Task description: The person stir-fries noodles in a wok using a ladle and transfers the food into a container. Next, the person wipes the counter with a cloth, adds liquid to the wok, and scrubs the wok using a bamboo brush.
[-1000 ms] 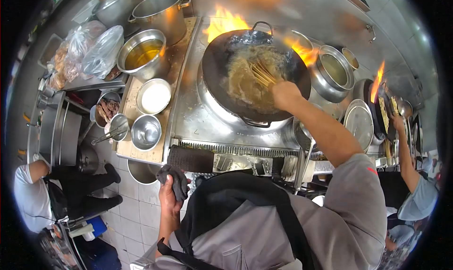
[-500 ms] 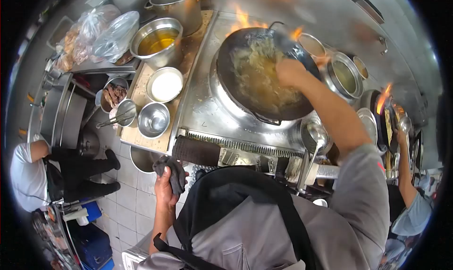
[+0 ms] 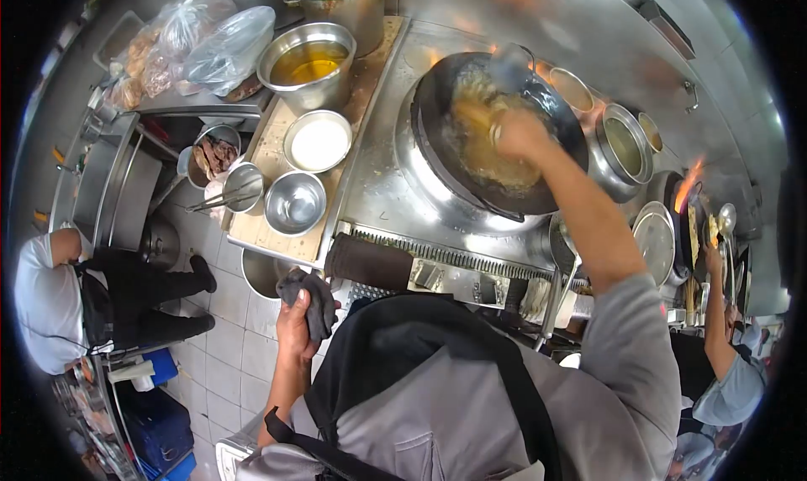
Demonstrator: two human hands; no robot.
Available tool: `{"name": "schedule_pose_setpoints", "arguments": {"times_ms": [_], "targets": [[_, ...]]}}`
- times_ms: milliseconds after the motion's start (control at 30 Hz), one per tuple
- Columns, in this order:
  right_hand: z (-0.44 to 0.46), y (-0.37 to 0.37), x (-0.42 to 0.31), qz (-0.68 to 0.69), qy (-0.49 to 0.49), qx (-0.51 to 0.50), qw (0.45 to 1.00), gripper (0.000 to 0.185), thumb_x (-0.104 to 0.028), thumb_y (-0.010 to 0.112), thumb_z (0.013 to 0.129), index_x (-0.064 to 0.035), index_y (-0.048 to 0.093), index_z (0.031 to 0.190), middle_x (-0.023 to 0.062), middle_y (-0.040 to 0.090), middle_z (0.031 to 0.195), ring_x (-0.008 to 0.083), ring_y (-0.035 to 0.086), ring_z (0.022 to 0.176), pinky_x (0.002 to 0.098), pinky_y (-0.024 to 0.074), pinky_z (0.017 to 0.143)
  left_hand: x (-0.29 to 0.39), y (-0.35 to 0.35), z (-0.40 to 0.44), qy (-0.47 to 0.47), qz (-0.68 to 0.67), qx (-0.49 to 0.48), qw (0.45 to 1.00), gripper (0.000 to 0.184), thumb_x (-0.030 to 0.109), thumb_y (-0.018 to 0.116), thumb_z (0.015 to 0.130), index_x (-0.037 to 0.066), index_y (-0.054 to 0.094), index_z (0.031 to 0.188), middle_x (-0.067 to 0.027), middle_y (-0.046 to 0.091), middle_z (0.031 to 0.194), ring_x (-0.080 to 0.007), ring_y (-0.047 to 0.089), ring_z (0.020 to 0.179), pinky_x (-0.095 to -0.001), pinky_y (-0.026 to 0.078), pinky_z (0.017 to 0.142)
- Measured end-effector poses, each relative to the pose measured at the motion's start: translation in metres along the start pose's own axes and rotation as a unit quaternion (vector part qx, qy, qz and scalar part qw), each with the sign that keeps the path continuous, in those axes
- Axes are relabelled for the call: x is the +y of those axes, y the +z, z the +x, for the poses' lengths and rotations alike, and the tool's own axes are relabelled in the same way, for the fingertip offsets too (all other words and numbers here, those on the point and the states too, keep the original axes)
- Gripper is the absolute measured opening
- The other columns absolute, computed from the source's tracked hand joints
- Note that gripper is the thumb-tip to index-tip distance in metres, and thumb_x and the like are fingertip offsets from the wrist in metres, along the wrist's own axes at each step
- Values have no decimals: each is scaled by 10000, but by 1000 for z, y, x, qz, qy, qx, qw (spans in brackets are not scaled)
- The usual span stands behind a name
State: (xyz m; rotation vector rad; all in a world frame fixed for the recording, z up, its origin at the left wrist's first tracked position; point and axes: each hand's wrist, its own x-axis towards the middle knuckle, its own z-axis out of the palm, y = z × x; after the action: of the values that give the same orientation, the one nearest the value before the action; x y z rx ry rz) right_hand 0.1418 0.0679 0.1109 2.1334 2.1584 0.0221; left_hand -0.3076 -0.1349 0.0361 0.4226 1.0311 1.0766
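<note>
My left hand [image 3: 294, 325] is closed round a bunched dark grey cloth [image 3: 320, 310], low at the counter's front edge. Over the large black wok [image 3: 437, 166] my right hand [image 3: 523, 135] is closed, with motion blur hiding most of its grip. A blurred tan shape [image 3: 473, 111] lies just left of the fist; I cannot tell whether it is held. Brownish liquid [image 3: 496, 163] churns in the wok. A blurred grey-blue shape [image 3: 510, 69] shows by the far rim, its kind unclear.
Flames [image 3: 435, 57] show behind the wok. Left stand an oil pot [image 3: 307, 65], a bowl of white contents [image 3: 318, 141] and a metal bowl [image 3: 295, 204]. Pots [image 3: 624, 145] stand at right. One person [image 3: 59, 304] is at left, another [image 3: 727, 380] works at far right.
My right hand has shifted within the wok and the liquid has swirled. The flames behind the wok look smaller. The whole view has shifted slightly; my left hand still holds the cloth.
</note>
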Motion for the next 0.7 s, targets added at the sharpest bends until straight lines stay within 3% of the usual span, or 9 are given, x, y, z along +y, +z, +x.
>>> {"name": "schedule_pose_setpoints", "arguments": {"times_ms": [67, 167, 200, 267, 300, 433, 533, 567, 700], "targets": [[7, 7, -1, -27, -88, 13, 996, 296, -171, 627, 687, -53, 693, 950, 226, 670, 839, 371, 667, 800, 452, 529, 704, 3, -2, 7, 17, -16, -3, 1000, 529, 328, 649, 885, 56, 436, 1286, -153, 626, 1010, -304, 674, 764, -343, 567, 571], [11, -2, 5, 243, 169, -49, 954, 287, -105, 590, 690, -39, 675, 956, 255, 657, 875, 381, 656, 852, 472, 514, 771, 2, -19, 11, -43, -2, 6, 999, 600, 434, 620, 885, 92, 427, 1338, -144, 618, 1043, -285, 660, 785, -318, 541, 552], [3, 1, -2, 244, 171, -46, 953, 287, -105, 590, 690, -39, 675, 956, 255, 657, 875, 381, 656, 852, 472, 514, 771, 7, -16, 9, -41, 1, 3, 999, 600, 434, 620, 885, 92, 427, 1338, -144, 618, 1043, -285, 660, 785, -318, 541, 552], [-18, 11, -18, 73, 3, 13, 997, 273, -107, 611, 685, -42, 666, 944, 257, 653, 883, 383, 651, 865, 473, 510, 781, 15, -8, 1, -2, 13, 1, 1000, 578, 455, 604, 891, 26, 483, 1259, -141, 631, 1010, -270, 663, 789, -306, 533, 559], [-37, -2, -27, 11, -35, -49, 998, 281, -123, 616, 681, -55, 666, 950, 241, 659, 892, 389, 650, 856, 474, 510, 779, 17, -9, 0, 2, 14, 3, 1000, 572, 454, 601, 894, 24, 488, 1253, -143, 632, 1010, -271, 663, 789, -308, 531, 562], [-6, 5, 39, 45, 85, -58, 994, 341, -211, 645, 691, -30, 681, 978, 229, 669, 978, 374, 650, 937, 434, 512, 851, 10, -29, 15, -51, -4, 13, 999, 590, 426, 612, 893, 154, 405, 1375, -150, 611, 1054, -297, 656, 773, -328, 534, 550], [-7, 14, 15, -81, 128, -105, 983, 355, -224, 646, 704, -55, 680, 1014, 203, 674, 1009, 353, 652, 962, 420, 515, 854, 13, -16, 8, -9, 9, 6, 1000, 592, 435, 606, 895, 150, 407, 1374, -148, 617, 1038, -297, 656, 778, -325, 530, 551], [-32, -7, -12, -123, 45, -113, 985, 342, -230, 648, 708, -56, 686, 1000, 194, 674, 1039, 333, 655, 981, 435, 522, 841, 15, -15, 6, -1, 19, -8, 1000, 600, 437, 604, 897, 148, 400, 1381, -147, 617, 1033, -298, 655, 781, -326, 531, 553], [-7, 16, 50, -17, 125, -78, 989, 332, -219, 645, 727, -23, 696, 990, 188, 688, 1006, 330, 673, 941, 439, 539, 800, 8, -22, 13, -37, 5, 23, 999, 616, 430, 605, 897, 147, 383, 1397, -155, 613, 1037, -290, 654, 781, -324, 534, 554]]}}
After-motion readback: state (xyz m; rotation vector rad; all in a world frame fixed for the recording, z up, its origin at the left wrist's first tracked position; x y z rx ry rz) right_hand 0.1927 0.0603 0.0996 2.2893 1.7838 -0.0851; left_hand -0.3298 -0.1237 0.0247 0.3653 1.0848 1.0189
